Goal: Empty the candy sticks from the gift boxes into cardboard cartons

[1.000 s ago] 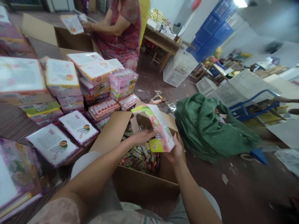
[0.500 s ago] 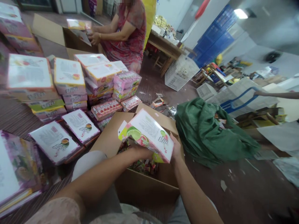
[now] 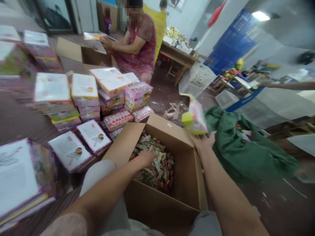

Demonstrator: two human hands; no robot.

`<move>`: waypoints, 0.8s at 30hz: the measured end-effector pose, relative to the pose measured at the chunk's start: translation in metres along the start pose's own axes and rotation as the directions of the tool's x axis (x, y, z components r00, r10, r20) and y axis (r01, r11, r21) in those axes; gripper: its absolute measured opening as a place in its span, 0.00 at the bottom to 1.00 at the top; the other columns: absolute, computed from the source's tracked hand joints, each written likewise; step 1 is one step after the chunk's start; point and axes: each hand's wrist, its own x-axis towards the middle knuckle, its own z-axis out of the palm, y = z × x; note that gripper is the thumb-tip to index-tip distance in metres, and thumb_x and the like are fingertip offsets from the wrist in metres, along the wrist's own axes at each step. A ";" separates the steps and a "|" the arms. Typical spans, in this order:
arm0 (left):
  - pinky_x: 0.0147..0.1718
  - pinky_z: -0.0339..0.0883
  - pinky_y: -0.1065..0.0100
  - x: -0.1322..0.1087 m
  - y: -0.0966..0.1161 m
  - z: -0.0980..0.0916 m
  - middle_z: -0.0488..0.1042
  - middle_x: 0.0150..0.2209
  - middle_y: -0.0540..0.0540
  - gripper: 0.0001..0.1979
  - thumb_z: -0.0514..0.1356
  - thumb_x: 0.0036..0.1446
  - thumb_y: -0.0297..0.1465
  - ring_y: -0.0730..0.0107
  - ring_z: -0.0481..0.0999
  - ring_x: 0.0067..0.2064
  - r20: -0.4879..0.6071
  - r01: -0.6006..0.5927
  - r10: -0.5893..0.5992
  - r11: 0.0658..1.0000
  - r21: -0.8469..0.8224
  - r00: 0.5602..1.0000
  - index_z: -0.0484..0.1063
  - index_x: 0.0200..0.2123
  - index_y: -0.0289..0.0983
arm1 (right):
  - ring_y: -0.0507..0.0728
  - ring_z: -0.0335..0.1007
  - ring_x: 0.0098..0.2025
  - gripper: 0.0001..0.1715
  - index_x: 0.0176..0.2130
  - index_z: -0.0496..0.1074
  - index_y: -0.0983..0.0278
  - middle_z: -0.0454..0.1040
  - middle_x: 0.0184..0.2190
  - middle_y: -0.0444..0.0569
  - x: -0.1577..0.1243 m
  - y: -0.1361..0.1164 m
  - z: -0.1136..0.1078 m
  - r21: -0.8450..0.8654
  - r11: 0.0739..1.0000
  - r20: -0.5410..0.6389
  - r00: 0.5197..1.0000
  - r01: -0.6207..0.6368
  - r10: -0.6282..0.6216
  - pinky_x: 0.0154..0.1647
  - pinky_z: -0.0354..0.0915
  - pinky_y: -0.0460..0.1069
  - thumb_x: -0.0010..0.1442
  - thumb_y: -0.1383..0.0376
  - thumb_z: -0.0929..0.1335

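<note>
Between my knees stands an open cardboard carton (image 3: 169,205) with a heap of small green and red sachets (image 3: 159,170) inside. My left hand (image 3: 147,158) reaches into it and rests on the heap, its fingers apart and partly lost among the sachets. Over the carton's far right corner is my right hand (image 3: 203,141), thumb and fingers spread. Just past its fingertips a small printed box (image 3: 195,116), white, pink and lime green, is tilted and smeared by motion. It seems free of the hand, though whether they still touch is hard to see.
Stacked printed boxes (image 3: 85,88) and shrink-wrapped flat boxes (image 3: 70,150) fill the left. A green cloth sack (image 3: 246,147) lies on the right, with scraps around. Across the stacks, a co-worker (image 3: 141,42) holds a box above another carton (image 3: 71,50). Another person's arm (image 3: 287,86) enters at right.
The printed box has left both hands' hold above the carton and moved right, past the rim. My left hand has dropped onto the sachets; my right hand has opened. The view has shifted left.
</note>
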 end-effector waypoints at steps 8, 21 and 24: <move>0.62 0.60 0.50 -0.060 0.022 -0.087 0.76 0.52 0.35 0.22 0.74 0.42 0.33 0.39 0.71 0.60 -0.422 -0.185 0.220 0.975 0.123 0.879 0.81 0.44 0.42 | 0.54 0.77 0.43 0.17 0.39 0.72 0.62 0.76 0.44 0.55 -0.036 0.071 -0.030 -0.321 0.915 0.171 0.935 -0.245 0.311 0.44 0.76 0.50 0.70 0.57 0.59; 0.56 0.49 0.28 -0.250 -0.070 -0.234 0.42 0.69 0.07 0.60 0.67 0.44 0.53 0.15 0.48 0.69 -0.928 0.913 -0.367 0.398 -0.092 0.066 0.48 0.70 0.27 | 0.54 0.78 0.29 0.03 0.30 0.75 0.63 0.80 0.30 0.52 -0.062 0.143 -0.135 -0.450 0.811 0.098 0.882 -0.374 0.461 0.26 0.74 0.44 0.53 0.66 0.69; 0.56 0.54 0.33 -0.248 -0.070 -0.228 0.51 0.66 0.09 0.53 0.63 0.48 0.51 0.20 0.57 0.66 -0.947 0.891 -0.322 0.423 -0.165 -0.022 0.50 0.69 0.27 | 0.54 0.78 0.29 0.10 0.29 0.77 0.64 0.81 0.28 0.51 -0.075 0.148 -0.128 -0.447 0.842 0.192 0.888 -0.300 0.419 0.26 0.73 0.42 0.45 0.62 0.74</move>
